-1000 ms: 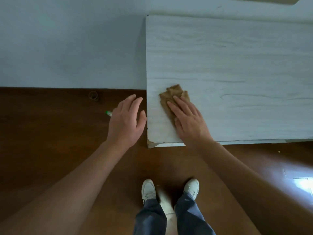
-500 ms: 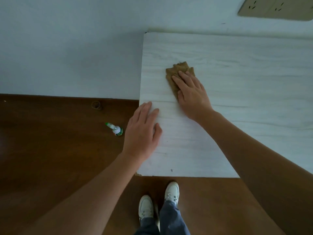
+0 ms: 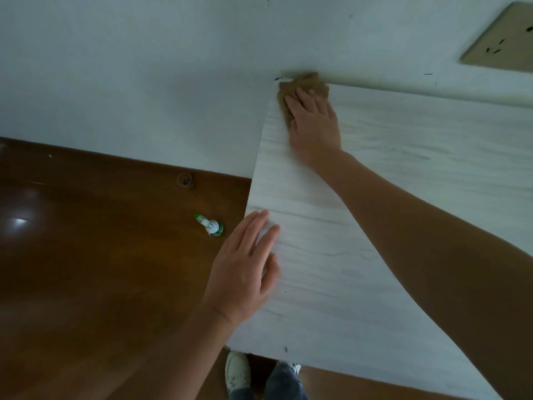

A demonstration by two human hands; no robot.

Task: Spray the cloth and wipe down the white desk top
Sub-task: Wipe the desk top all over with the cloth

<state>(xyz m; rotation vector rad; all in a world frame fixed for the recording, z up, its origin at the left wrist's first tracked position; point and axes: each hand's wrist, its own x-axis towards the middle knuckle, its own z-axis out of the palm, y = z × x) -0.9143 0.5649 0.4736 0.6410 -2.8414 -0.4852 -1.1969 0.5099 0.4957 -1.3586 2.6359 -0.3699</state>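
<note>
A white wood-grain desk top (image 3: 403, 197) fills the right half of the view. At its far left corner, against the wall, lies a crumpled brown cloth (image 3: 300, 85). My right hand (image 3: 314, 125) presses flat on the cloth with straight fingers, covering its near part. My left hand (image 3: 245, 269) rests flat on the desk's left edge, fingers straight, holding nothing. A small spray bottle (image 3: 212, 226) with a green and white body lies on the brown floor left of the desk.
A pale wall (image 3: 144, 67) runs behind the desk, with a beige socket plate (image 3: 501, 39) at upper right. A small brown ring-shaped object (image 3: 185, 179) sits on the dark wooden floor (image 3: 86, 255) by the wall. My shoes (image 3: 238, 370) show below the desk's front edge.
My right hand has slid the cloth away from me, from the near left part of the desk to its far left corner. My left hand moved onto the desk's left edge.
</note>
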